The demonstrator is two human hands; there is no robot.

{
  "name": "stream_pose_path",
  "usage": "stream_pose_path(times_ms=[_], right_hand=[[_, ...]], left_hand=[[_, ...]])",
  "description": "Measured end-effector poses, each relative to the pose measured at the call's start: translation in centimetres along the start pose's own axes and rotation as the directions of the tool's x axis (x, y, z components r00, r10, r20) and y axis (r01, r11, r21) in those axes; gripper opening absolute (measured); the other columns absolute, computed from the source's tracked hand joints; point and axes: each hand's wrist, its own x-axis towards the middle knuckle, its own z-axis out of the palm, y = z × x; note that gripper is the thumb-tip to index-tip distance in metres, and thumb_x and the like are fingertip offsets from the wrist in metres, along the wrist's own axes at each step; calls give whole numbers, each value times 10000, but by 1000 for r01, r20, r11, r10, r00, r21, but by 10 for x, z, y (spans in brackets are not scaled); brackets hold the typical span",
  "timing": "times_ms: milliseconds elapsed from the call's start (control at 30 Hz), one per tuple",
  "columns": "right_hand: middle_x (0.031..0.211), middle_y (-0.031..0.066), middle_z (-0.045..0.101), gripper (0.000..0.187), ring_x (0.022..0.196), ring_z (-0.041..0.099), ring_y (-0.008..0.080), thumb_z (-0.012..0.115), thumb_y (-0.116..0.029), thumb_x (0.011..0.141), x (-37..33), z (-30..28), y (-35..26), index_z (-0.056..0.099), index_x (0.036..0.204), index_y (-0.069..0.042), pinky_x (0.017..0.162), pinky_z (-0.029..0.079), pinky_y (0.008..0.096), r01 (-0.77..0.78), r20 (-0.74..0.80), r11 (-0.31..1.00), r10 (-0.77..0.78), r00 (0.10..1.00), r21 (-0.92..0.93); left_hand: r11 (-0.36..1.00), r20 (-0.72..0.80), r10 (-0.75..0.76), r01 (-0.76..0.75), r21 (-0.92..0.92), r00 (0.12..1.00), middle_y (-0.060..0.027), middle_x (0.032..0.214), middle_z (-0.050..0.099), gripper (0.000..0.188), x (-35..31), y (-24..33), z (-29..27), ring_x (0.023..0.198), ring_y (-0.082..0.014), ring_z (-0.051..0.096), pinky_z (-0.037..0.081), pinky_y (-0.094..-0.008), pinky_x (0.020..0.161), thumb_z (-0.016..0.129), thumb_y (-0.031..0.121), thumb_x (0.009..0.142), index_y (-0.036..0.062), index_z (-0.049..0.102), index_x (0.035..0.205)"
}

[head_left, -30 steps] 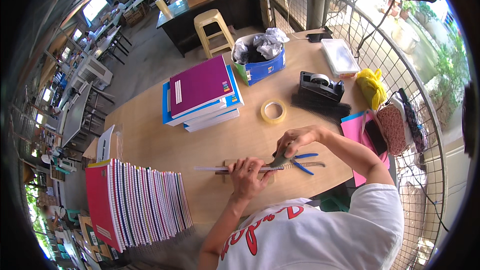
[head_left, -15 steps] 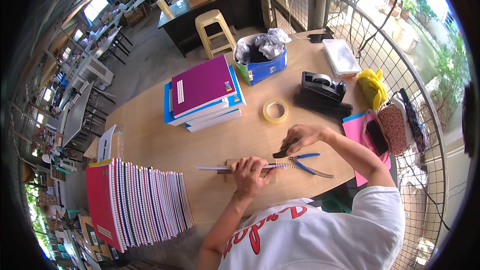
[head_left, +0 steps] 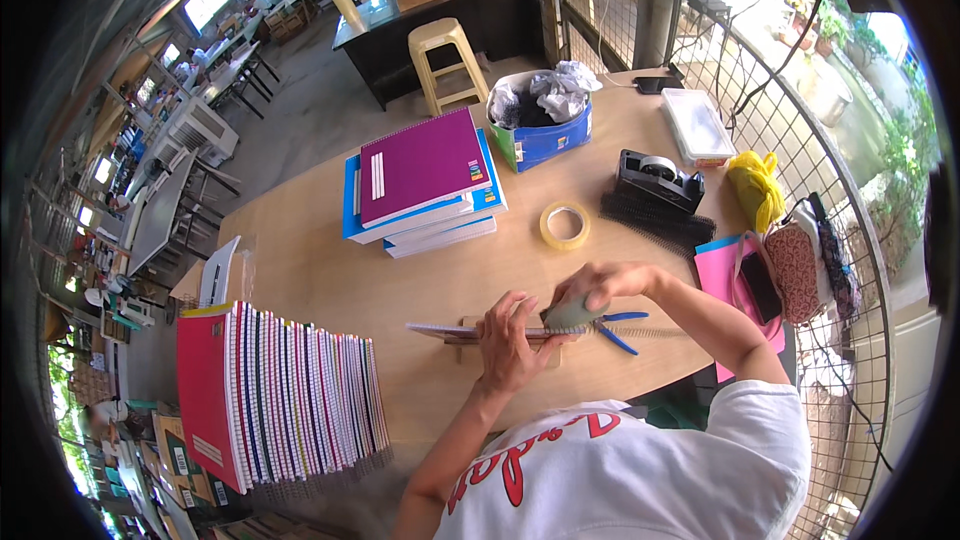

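A thin spiral-bound notebook stands on edge in a small wooden holder near the table's front edge. My left hand grips the notebook from the front, fingers spread over its top edge. My right hand is closed on a grey-green tool pressed against the notebook's spiral end. Blue-handled pliers lie on the table just right of my hands, partly under my right hand.
A row of upright spiral notebooks stands at the left. A stack of blue and magenta notebooks, a tape roll, a tape dispenser, black binding coils, a blue box and a clear plastic box lie farther back. Pink sheets, a pouch and a phone are at right.
My right hand has let the blue-handled pliers down onto the table and now holds the grey-green tool at the notebook's spiral. My left hand stays on the notebook.
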Motion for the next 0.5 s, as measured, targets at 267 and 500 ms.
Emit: stream_pose_path(times_ms=[267,500], right_hand=[[1237,191,627,620,1099,587,305,671,-495,828,3,-1,-15,713,1117,52,975,425,394,-129,-35,974,125,992,-187],[1146,184,637,606,1096,557,279,609,-500,887,1,3,-6,671,1287,-50,928,447,390,-154,-47,969,148,988,-192]], left_hand=[[999,-43,31,-31,10,999,-181,1290,506,905,-5,-6,4,1178,-355,513,401,-494,978,877,476,698,51,418,1352],[997,-46,-40,43,61,998,-89,1156,595,684,3,2,-12,1052,-298,571,398,-465,919,853,482,722,105,554,1208]])
